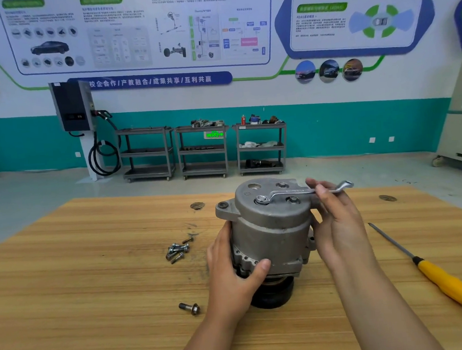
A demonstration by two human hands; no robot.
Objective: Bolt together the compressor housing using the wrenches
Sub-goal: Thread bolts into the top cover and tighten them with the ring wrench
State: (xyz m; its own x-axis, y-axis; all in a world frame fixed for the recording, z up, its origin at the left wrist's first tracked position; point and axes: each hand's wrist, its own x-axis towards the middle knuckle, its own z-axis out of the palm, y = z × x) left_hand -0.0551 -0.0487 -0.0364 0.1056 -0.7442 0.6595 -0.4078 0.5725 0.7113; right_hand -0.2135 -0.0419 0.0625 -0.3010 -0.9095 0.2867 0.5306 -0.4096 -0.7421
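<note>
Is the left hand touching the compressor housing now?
Touching. The head view shows the left hand curled around the lower side of the compressor housing, with the thumb pressed against its flange.

Compressor housing (269,226) on the table (96,293), wrench (286,194) atop it, loose bolts (177,250) left, screwdriver (436,275) right.

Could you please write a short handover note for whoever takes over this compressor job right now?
Left hand grips the lower body of the grey cast-metal compressor housing, which stands pulley-down on the wooden table.
Right hand holds the silver offset ring wrench, its ring seated on a top-face bolt.
Done: two other bolt heads sit in the top face; tightness cannot be told.
Left: finish this bolt; a cluster of loose flanged bolts and one single bolt lie left of the housing.
A yellow-handled screwdriver lies at right.
</note>
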